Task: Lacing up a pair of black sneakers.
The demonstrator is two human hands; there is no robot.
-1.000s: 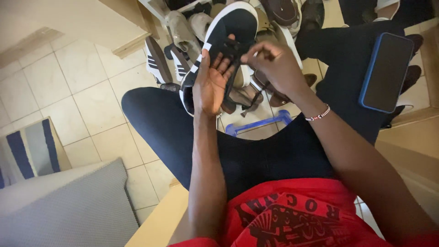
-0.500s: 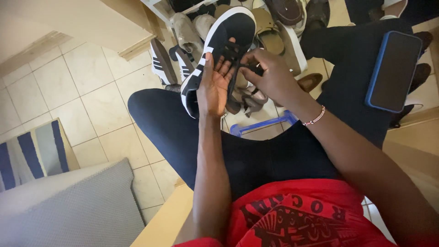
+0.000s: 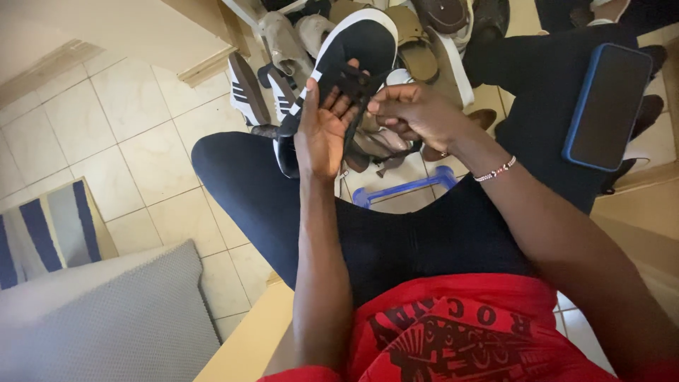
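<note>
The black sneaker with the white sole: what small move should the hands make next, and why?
Probably the right hand should draw the black lace it pinches a little further out. The left hand cradles the black sneaker from beneath, steady, and the lace looks loose across the tongue.

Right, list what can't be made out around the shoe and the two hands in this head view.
- Black sneaker: the heel end sits behind the left hand.
- Black laces: whether knotted or loose is hidden by the right hand; its fingertips curl out of sight.
- Shoe pile behind: cut off by the top edge.
- Phone on the thigh: screen dark.
</note>
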